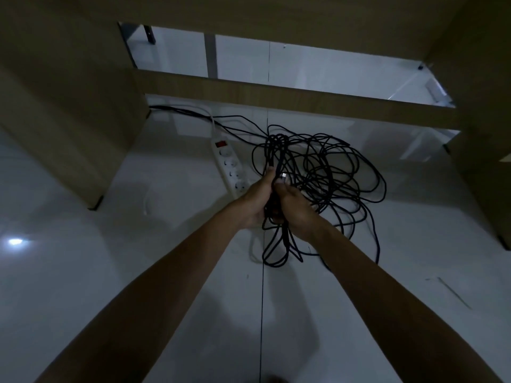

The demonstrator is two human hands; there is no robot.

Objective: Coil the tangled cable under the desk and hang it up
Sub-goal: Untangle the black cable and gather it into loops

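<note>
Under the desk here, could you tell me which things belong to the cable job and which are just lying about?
Job:
black cable
left hand, gripping it
right hand, gripping it

Just lying about:
white power strip
desk crossbar

Counts of items visible under the worktop. 2 hands: 1 left hand (255, 201) and 1 right hand (294, 210), both closed around the same bundle. 1 black cable (340, 172), lying in many overlapping loops on the floor (138, 272); the number of loops cannot be counted, and whether the tangle is 1 cable or more cannot be told. 1 white power strip (231, 167) with 1 red switch (220, 144) and 4 sockets showing. 1 white lead (201, 111) running from the strip toward the floor's far left corner. 1 wooden crossbar (276, 96). 2 wooden side panels, 1 at each side edge.
</note>
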